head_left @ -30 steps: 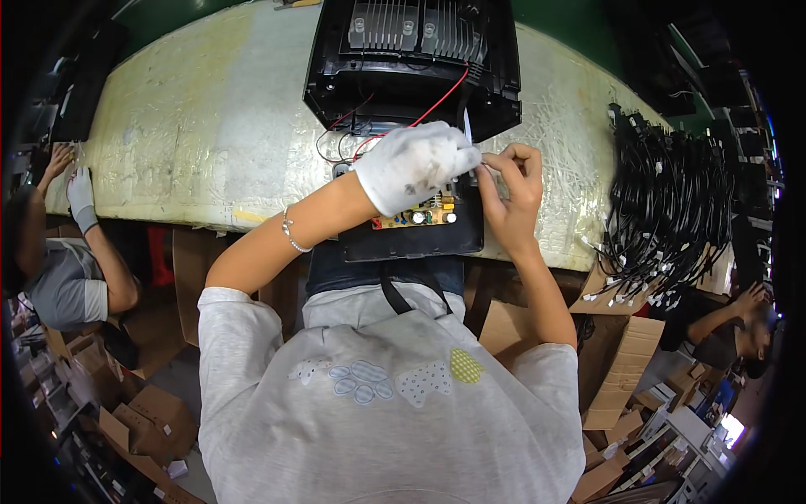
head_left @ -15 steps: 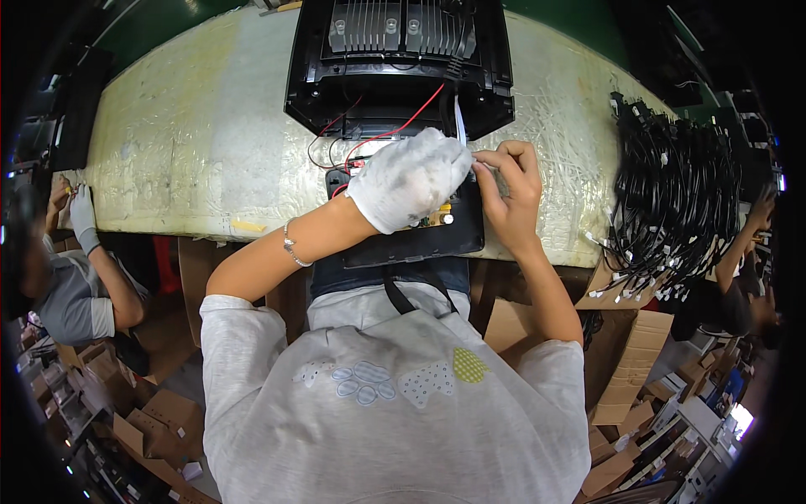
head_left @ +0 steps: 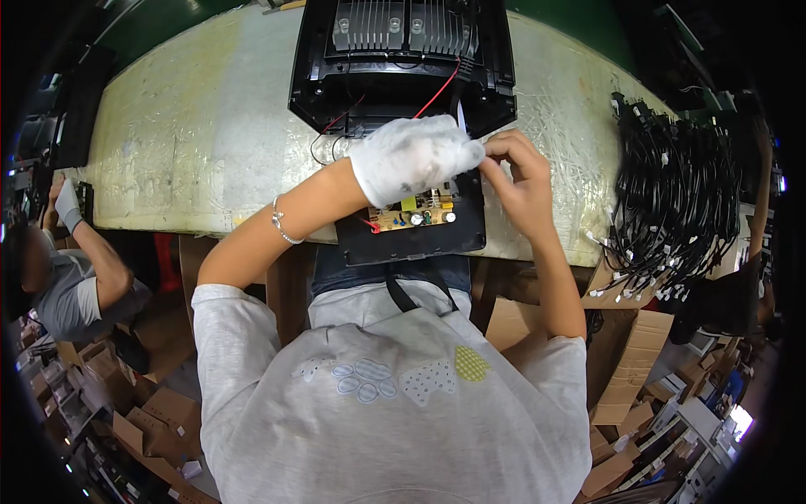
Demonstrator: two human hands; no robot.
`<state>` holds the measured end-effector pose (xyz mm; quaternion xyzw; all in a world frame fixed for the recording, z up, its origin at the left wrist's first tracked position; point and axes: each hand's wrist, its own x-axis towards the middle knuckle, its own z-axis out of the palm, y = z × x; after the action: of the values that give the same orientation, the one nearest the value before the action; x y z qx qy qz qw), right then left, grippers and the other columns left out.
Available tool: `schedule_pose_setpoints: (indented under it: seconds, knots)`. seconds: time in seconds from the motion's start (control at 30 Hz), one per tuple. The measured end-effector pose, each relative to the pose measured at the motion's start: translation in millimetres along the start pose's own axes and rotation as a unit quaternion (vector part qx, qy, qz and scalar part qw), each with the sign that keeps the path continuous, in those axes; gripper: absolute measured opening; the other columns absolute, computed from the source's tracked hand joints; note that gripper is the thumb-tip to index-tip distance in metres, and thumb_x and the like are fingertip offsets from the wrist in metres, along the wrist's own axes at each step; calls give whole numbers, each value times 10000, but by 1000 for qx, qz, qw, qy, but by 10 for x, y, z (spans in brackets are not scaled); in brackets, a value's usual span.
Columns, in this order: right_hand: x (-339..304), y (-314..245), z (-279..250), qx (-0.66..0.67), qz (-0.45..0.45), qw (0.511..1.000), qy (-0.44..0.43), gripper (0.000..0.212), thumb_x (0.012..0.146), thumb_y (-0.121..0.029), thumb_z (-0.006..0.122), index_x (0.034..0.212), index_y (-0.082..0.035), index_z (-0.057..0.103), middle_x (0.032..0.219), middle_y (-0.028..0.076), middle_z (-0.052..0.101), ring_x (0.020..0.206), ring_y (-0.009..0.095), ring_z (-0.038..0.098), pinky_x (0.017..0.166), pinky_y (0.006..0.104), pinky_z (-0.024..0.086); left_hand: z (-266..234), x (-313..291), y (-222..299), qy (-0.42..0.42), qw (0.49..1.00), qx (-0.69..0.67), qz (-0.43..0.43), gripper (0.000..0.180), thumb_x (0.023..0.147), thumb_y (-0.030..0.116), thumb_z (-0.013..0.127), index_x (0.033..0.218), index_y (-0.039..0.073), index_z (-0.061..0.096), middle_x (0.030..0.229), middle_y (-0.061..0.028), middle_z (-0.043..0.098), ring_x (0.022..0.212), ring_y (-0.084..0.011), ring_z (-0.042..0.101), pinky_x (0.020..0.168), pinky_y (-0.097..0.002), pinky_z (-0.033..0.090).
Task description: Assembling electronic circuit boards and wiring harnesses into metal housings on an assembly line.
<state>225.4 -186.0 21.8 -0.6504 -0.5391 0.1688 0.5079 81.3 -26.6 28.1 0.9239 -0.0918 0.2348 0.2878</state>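
Observation:
My left hand, in a stained white glove, reaches over a black panel at the table's near edge. Its fingers are closed where a white flat cable runs down into them. Thumb and finger of my bare right hand pinch right beside the gloved fingertips; what lies between them is too small to make out. A circuit board with capacitors sits on the panel, partly hidden under my glove. Beyond stands a black housing with grey metal heat sinks. A red wire leads from it toward my glove.
A large bundle of black cables with white plugs lies at the table's right. Co-workers sit at the left and right. Cardboard stands below the table edge at right; open boxes lie on the floor at left.
My gloved left hand has shifted slightly right and flattened, baring more of the circuit board. My right hand has moved slightly right, still pinching. The housing and panel have shifted a little.

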Motion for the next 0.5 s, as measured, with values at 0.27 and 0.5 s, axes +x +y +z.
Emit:
schedule_pose_setpoints:
  seconds: [0.27, 0.5]
  knots:
    - [-12, -57, -53, 35, 41, 998, 25, 56, 842, 44, 647, 895, 36, 664, 880, 62, 606, 794, 117, 559, 703, 220, 435, 131, 73, 19, 92, 995, 46, 5, 271, 744, 22, 656, 988, 124, 598, 891, -63, 588, 808, -259, 600, 686, -342, 520]
    - [-238, 78, 5, 66, 121, 982, 130, 31, 878, 5, 642, 894, 27, 655, 901, 33, 611, 804, 79, 542, 721, 203, 429, 159, -3, -93, 91, 995, 20, -38, 224, 781, 114, 715, 952, 69, 576, 917, -76, 614, 845, -257, 618, 737, -341, 523]
